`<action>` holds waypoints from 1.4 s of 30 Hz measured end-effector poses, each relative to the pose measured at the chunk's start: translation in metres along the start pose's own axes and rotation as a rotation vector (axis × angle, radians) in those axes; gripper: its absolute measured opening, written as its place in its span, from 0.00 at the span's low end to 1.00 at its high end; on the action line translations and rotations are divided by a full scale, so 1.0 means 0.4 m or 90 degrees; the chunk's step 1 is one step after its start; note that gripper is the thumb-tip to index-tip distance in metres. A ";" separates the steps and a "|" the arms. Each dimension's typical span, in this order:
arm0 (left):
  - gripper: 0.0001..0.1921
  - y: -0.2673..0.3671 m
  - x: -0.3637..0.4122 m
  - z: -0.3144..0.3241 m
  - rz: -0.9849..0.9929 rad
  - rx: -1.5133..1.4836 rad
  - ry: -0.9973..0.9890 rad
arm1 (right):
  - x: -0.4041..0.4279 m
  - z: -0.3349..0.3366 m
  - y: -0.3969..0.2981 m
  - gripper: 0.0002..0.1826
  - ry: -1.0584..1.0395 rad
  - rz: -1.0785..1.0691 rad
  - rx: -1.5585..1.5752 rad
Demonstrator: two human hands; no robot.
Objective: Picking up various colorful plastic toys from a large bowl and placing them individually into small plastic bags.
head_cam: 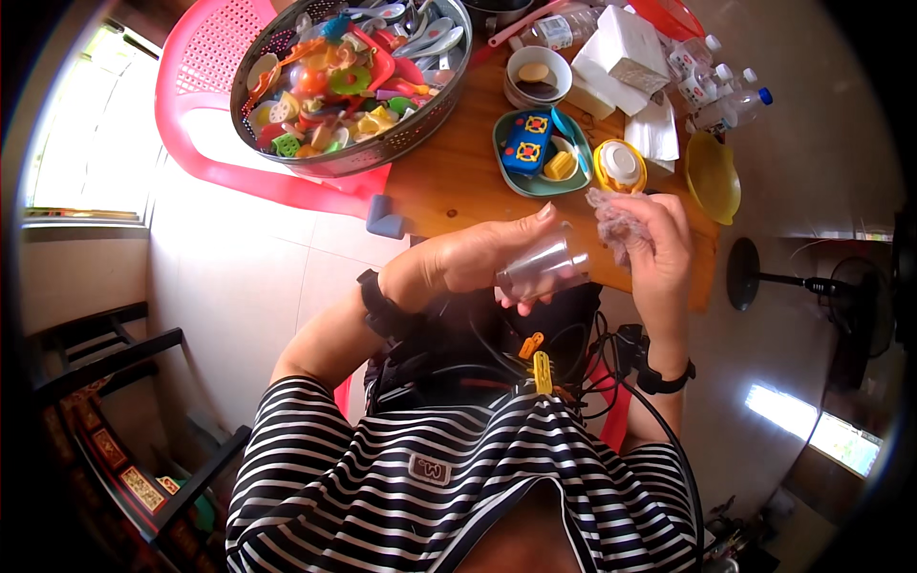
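A clear plastic cup lies tilted in my left hand, its mouth turned to the right. The thumb is above the cup and the fingers curl beneath it. Pinched in my right hand is a crumpled pinkish-grey cloth, just right of the cup and apart from it. Beyond the hands, a green tray carries a blue toy stove, a yellow block and a light blue toy spoon. A round white-and-yellow container stands right of the tray.
On a pink chair rests a metal colander heaped with toys and spoons. The wooden table also bears stacked bowls, tissue packs, several plastic bottles and a yellow bowl. Black cables hang by my right wrist.
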State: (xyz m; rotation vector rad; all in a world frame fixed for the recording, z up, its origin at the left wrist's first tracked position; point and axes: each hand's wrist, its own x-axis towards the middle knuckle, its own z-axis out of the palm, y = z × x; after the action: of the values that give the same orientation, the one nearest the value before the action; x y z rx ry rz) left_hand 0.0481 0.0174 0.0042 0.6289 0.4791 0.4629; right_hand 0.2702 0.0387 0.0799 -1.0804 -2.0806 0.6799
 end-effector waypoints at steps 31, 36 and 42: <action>0.41 -0.025 0.031 0.045 0.459 0.873 0.395 | -0.032 0.020 0.047 0.21 -0.300 0.325 0.391; 0.40 -0.024 0.033 0.060 0.487 0.957 0.432 | -0.027 -0.008 0.028 0.24 -0.406 0.348 0.435; 0.39 -0.006 0.010 0.042 0.387 0.719 0.326 | -0.025 -0.072 0.014 0.18 -0.280 0.313 0.431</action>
State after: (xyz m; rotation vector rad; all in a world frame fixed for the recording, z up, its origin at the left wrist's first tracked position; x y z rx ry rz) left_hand 0.0612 0.0105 0.0135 1.7918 1.0585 0.9416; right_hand 0.2993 0.0369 0.0907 -1.0913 -1.6732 1.8447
